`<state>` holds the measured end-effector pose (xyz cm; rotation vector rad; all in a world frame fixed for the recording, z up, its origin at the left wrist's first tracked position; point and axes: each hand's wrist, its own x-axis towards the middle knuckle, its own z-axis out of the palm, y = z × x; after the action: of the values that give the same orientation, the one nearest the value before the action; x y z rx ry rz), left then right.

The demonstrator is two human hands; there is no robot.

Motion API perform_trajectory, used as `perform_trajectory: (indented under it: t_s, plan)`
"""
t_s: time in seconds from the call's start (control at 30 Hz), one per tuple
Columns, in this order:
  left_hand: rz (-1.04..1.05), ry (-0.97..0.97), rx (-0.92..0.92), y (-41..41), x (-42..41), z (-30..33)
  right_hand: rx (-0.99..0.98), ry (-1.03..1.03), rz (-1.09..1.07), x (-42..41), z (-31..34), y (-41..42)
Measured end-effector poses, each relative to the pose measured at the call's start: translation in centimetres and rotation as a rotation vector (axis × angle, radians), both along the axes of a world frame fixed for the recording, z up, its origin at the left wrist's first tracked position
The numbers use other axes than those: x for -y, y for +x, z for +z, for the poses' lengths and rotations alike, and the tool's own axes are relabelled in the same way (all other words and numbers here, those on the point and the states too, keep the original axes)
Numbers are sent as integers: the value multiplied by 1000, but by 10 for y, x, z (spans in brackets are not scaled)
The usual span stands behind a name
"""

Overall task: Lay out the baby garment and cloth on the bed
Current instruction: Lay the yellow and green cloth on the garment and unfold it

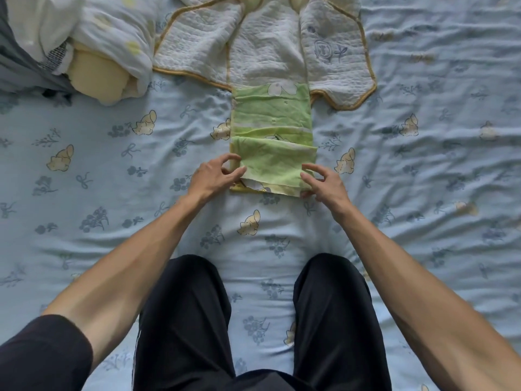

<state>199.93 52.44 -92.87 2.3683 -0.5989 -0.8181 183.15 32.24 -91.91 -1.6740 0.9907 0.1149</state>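
A white quilted baby garment with tan trim lies spread open at the far middle of the bed. A folded green cloth runs as a long strip from the garment's lower edge toward me. My left hand rests at the strip's near left corner, fingers curled and touching the cloth edge. At the near right corner my right hand has its fingers spread, with fingertips on the cloth. Neither hand clearly grips the cloth.
A bundle of white dotted fabric lies over a pale yellow pillow at the far left. My legs in dark trousers kneel on the blue printed sheet at the near middle.
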Motion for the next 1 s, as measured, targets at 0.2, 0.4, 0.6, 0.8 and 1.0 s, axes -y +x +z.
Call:
perform_trajectory:
  t_s: [0.2, 0.4, 0.6, 0.8, 1.0]
  plan:
    - [-1, -164, -508, 11, 7, 5, 52, 130, 55, -5, -4, 10]
    - [148, -252, -500, -7, 9, 10, 26, 217, -21, -5, 8, 11]
    - [202, -313, -440, -39, -30, 57, 79, 328, 19, -21, 53, -19]
    - [205, -377, -430, -100, -74, 76, 35, 360, 68, -63, 76, -82]
    - [135, -318, -443, -160, -104, 74, -20, 313, 36, -104, 80, -143]
